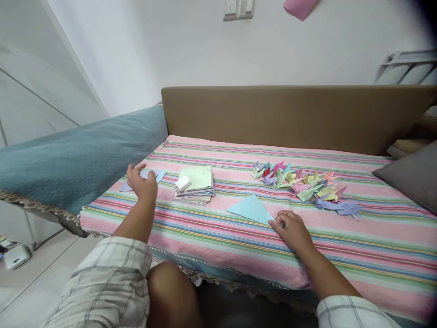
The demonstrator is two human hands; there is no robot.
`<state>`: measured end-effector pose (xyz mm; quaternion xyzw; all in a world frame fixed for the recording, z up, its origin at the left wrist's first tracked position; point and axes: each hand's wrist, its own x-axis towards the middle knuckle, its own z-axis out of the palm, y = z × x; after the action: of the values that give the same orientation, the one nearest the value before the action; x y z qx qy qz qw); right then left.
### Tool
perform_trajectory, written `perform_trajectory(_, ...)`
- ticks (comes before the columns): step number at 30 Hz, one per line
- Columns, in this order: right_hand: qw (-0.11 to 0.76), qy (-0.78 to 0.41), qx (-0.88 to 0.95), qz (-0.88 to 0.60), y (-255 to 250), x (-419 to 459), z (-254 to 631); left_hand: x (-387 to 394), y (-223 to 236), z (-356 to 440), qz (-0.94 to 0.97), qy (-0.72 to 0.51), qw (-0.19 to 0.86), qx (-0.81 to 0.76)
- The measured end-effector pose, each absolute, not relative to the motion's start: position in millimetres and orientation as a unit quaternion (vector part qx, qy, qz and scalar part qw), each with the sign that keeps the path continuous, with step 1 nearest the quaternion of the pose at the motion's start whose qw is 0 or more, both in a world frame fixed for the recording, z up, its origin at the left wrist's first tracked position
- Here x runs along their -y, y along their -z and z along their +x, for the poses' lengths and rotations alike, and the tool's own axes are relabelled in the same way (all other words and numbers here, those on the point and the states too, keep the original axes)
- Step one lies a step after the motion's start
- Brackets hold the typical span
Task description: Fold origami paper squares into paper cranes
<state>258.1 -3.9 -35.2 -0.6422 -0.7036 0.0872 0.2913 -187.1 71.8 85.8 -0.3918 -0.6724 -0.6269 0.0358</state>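
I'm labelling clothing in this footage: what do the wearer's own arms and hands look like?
Both arms have loose white sleeves with thin dark plaid lines. The left hand and right hand are bare, with no gloves visible.

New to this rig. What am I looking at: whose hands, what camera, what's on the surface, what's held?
There is no robot here. A person works bare-handed, and the single picture comes from a camera worn on their head, looking forward and down.

A pink striped cloth covers the seat in front of a brown backrest. On it, from left to right, lie lavender and blue papers, a paper stack with a white power adapter on top, a light-blue paper triangle and a cluster of multicoloured folded paper cranes.

The left hand is open by the lavender and blue papers, with nothing visibly held. The right hand has its thumb at the triangle's right corner; whether it pinches the paper is unclear.
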Motion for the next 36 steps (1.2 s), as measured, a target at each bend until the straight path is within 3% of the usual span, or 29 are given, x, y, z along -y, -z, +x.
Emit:
perform_trajectory(2, 0.299, -0.086, 0.706, -0.636, 34.3, 2.7, 257.5, -49.7, -93.6, -142.5, -0.510, 0.606, 0.072, 0.606)
perform_trajectory(4, 0.304, -0.091, 0.712, -0.626, 32.5, 1.2, 256.2, -20.8, -95.7, -91.6, -0.652, 0.535, -0.008, 0.538)
perform_trajectory(7, 0.306, -0.091, 0.720, -0.616, 28.6, -0.9, 253.4, 20.4, -79.9, -18.8, -0.852, 0.309, -0.119, 0.405)
perform_trajectory(12, 0.305, -0.097, 0.735, -0.597, 23.1, -0.3, 250.0, 40.0, -21.1, 44.6, -0.920, 0.139, -0.007, 0.367)
perform_trajectory(17, 0.303, -0.112, 0.747, -0.582, 19.9, 3.4, 252.4, 25.5, 7.0, 40.7, -0.910, 0.133, 0.052, 0.390)
perform_trajectory(26, 0.296, -0.119, 0.718, -0.618, 7.5, 7.9, 252.5, 25.6, 5.3, 36.5, -0.917, 0.135, 0.039, 0.373)
perform_trajectory(36, 0.296, -0.256, 0.672, -0.629, 4.7, 10.5, 260.5, 28.3, 10.7, 38.3, -0.933, 0.109, 0.061, 0.337)
